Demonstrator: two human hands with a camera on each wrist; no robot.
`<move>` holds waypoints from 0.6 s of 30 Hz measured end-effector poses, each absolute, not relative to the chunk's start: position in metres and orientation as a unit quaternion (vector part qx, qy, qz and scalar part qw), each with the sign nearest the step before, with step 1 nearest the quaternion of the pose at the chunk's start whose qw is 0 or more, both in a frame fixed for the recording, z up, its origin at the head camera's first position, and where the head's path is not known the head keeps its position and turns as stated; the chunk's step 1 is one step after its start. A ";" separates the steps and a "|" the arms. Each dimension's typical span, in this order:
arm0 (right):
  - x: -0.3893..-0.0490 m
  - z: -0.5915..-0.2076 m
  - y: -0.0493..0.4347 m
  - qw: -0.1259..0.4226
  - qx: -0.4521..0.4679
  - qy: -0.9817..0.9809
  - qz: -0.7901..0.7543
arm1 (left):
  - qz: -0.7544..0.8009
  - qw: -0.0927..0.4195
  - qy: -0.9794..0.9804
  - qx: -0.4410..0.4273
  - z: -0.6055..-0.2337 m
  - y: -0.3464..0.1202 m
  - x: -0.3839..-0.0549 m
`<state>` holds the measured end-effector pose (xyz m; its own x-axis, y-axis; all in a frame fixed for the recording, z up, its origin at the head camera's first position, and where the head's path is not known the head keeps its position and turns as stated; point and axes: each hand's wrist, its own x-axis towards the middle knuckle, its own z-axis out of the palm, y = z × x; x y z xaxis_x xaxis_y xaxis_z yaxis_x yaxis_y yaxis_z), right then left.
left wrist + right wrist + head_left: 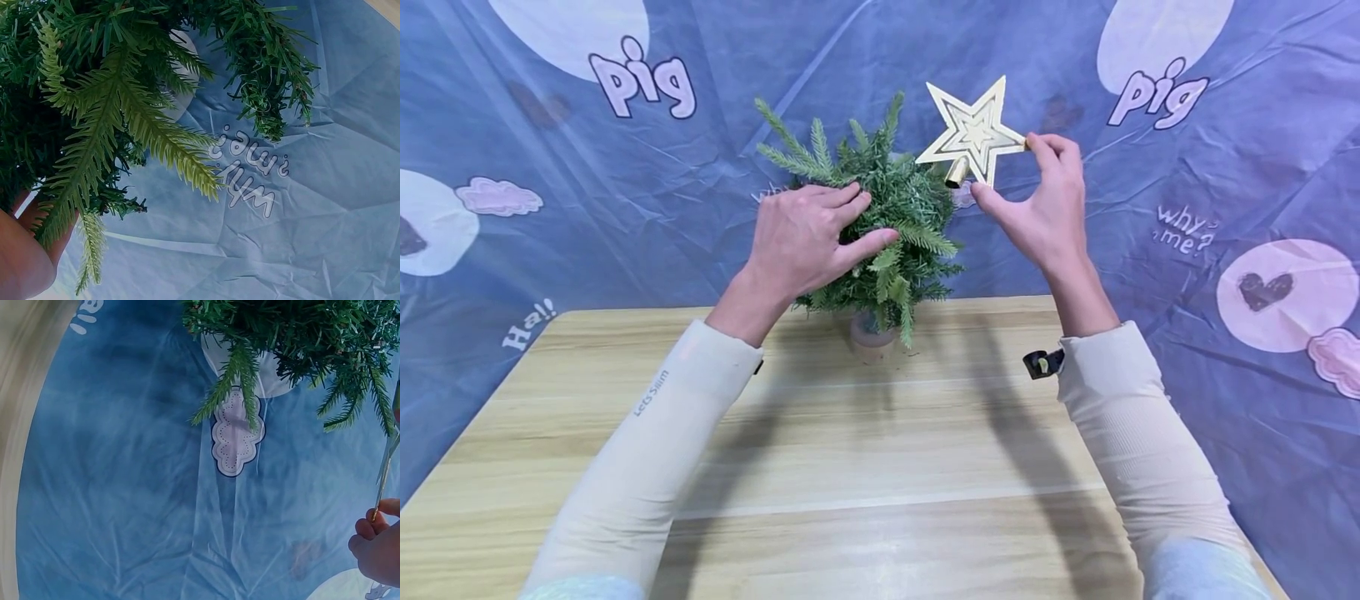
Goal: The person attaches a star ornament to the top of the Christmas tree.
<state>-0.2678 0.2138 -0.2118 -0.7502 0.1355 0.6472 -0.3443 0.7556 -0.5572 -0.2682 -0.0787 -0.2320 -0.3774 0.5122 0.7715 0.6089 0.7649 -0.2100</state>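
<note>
A small artificial Christmas tree (917,200) stands upright near the table's far edge. My left hand (805,237) lies against its left side, thumb and fingers extended among the branches. In the left wrist view, part of that hand (22,256) shows behind and beside a light green sprig (94,137). To the right of the treetop, my right hand (1048,200) holds up a gold star topper (976,133), pinching one point between its fingers. The star's short tube (957,172) points down and left. Seen nearly edge-on in the right wrist view is the star (383,481).
The tree's pale round base (872,329) rests on a light wooden table (865,450). Behind the table hangs a creased blue cloth (715,167) printed with words, clouds and pale circles. A black strap (1043,364) sits at the right wrist.
</note>
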 end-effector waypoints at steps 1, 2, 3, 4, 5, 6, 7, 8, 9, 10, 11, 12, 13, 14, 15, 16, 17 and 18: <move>-0.268 -0.211 0.213 0.350 0.061 -0.870 0.342 | -0.055 0.445 -0.827 -0.338 -0.233 -0.079 -0.268; -0.269 -0.211 0.213 0.351 0.062 -0.870 0.341 | -0.055 0.447 -0.827 -0.338 -0.233 -0.078 -0.268; -0.269 -0.211 0.212 0.353 0.062 -0.870 0.340 | -0.056 0.449 -0.825 -0.338 -0.234 -0.078 -0.268; -0.270 -0.210 0.211 0.354 0.062 -0.870 0.339 | -0.056 0.449 -0.825 -0.339 -0.234 -0.079 -0.268; -0.271 -0.210 0.210 0.354 0.061 -0.870 0.338 | -0.056 0.450 -0.825 -0.338 -0.234 -0.079 -0.268; -0.271 -0.209 0.209 0.354 0.061 -0.870 0.337 | -0.055 0.449 -0.826 -0.338 -0.234 -0.079 -0.268; -0.272 -0.209 0.208 0.355 0.061 -0.870 0.336 | -0.054 0.447 -0.827 -0.336 -0.234 -0.080 -0.268; -0.273 -0.208 0.207 0.354 0.060 -0.871 0.335 | -0.053 0.447 -0.827 -0.336 -0.234 -0.080 -0.268; -0.274 -0.208 0.206 0.352 0.059 -0.872 0.333 | -0.053 0.447 -0.828 -0.335 -0.234 -0.081 -0.268; -0.275 -0.207 0.206 0.352 0.060 -0.873 0.331 | -0.052 0.446 -0.829 -0.334 -0.234 -0.081 -0.268; -0.276 -0.206 0.205 0.352 0.060 -0.875 0.328 | -0.051 0.445 -0.830 -0.333 -0.234 -0.081 -0.268; -0.276 -0.205 0.204 0.353 0.062 -0.875 0.324 | -0.050 0.443 -0.831 -0.333 -0.233 -0.082 -0.268; -0.277 -0.204 0.203 0.355 0.063 -0.876 0.319 | -0.050 0.442 -0.831 -0.334 -0.233 -0.082 -0.268; -0.278 -0.203 0.203 0.358 0.063 -0.877 0.314 | -0.050 0.440 -0.831 -0.335 -0.232 -0.082 -0.268; -0.279 -0.201 0.202 0.361 0.065 -0.877 0.309 | -0.049 0.437 -0.833 -0.335 -0.232 -0.082 -0.268; -0.280 -0.200 0.201 0.364 0.065 -0.877 0.306 | -0.048 0.434 -0.835 -0.335 -0.231 -0.081 -0.268; -0.281 -0.198 0.201 0.365 0.062 -0.878 0.302 | -0.047 0.432 -0.836 -0.335 -0.231 -0.081 -0.268; -0.281 -0.197 0.200 0.366 0.060 -0.879 0.300 | -0.046 0.430 -0.837 -0.335 -0.231 -0.081 -0.268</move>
